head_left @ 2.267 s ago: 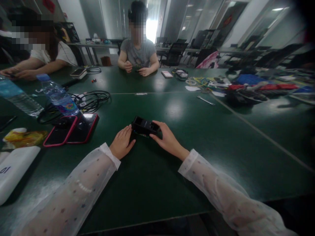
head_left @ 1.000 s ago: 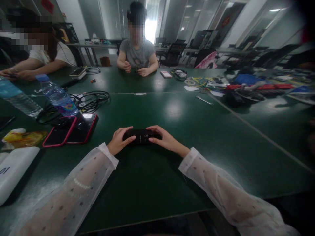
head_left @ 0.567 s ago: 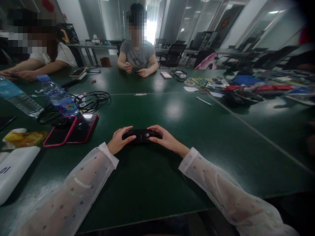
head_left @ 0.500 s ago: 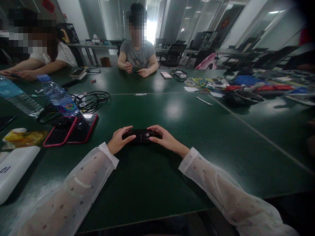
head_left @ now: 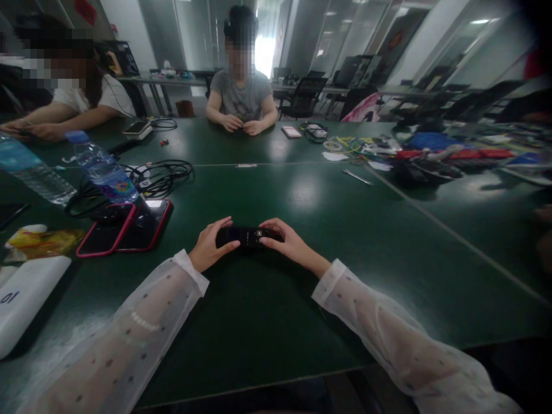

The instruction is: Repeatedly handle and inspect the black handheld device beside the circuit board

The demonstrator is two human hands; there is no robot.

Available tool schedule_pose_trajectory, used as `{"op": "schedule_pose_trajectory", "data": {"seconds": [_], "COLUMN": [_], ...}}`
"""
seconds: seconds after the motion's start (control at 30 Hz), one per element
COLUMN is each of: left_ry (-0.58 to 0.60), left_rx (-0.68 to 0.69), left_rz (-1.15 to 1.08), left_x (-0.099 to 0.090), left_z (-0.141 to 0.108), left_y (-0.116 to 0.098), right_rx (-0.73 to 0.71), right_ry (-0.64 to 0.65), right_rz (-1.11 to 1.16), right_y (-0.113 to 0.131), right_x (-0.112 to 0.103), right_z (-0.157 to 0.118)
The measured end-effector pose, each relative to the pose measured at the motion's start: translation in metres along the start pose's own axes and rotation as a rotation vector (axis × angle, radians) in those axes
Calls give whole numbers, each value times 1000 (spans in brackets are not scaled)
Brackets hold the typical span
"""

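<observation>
A small black oblong object with white printing is held level just at the dark green tabletop; its exact kind I cannot make out. My left hand grips its left end, thumb on the near face and fingers behind the far edge. On the right end my right hand has the same kind of hold, its thumb beside the white print. Both thumbs point inward. Whether the object touches the table is unclear.
Left of my hands lie two red-edged phones, a water bottle, black cables and a white box-like device. A wrench lies ahead right, cluttered cables beyond. A person sits opposite, another at left.
The black object has tipped slightly in my hands, and my left thumb has shifted a little to the right. The person opposite has brought their hands together.
</observation>
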State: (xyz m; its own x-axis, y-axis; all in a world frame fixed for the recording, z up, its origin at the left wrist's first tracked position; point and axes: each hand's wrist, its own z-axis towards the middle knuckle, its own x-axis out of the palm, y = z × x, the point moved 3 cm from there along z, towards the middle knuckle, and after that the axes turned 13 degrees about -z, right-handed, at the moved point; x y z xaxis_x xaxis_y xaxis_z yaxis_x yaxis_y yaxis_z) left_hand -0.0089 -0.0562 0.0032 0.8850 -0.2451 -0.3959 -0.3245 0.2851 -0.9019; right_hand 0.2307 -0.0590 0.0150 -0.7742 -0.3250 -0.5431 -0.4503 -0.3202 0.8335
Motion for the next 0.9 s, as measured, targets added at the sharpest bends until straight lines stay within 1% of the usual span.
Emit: {"op": "schedule_pose_trajectory", "data": {"seconds": [0.13, 0.33, 0.47, 0.57, 0.67, 0.8, 0.9], "left_ry": [-6, -13, -30, -34, -38, -52, -38], "left_rx": [60, 100, 59, 21, 28, 3, -21], "left_rz": [61, 23, -30, -48, -54, 29, 95], "left_x": [1, 1, -1, -1, 0, 0, -1], "left_z": [-1, 0, 0, 0, 0, 1, 2], "left_y": [-3, -6, -7, -5, -4, -4, -3], "right_rx": [0, -10, -6, 30, 76, 87, 70], "right_ry": [-26, -60, -71, -78, -83, -132, -168], "right_rz": [-26, -93, -101, -139, -192, -277, -331], "right_y": [-3, -3, -1, 1, 2, 3, 3], "right_x": [3, 6, 6, 5, 3, 1, 2], "right_z": [1, 1, 0, -2, -3, -3, -1]}}
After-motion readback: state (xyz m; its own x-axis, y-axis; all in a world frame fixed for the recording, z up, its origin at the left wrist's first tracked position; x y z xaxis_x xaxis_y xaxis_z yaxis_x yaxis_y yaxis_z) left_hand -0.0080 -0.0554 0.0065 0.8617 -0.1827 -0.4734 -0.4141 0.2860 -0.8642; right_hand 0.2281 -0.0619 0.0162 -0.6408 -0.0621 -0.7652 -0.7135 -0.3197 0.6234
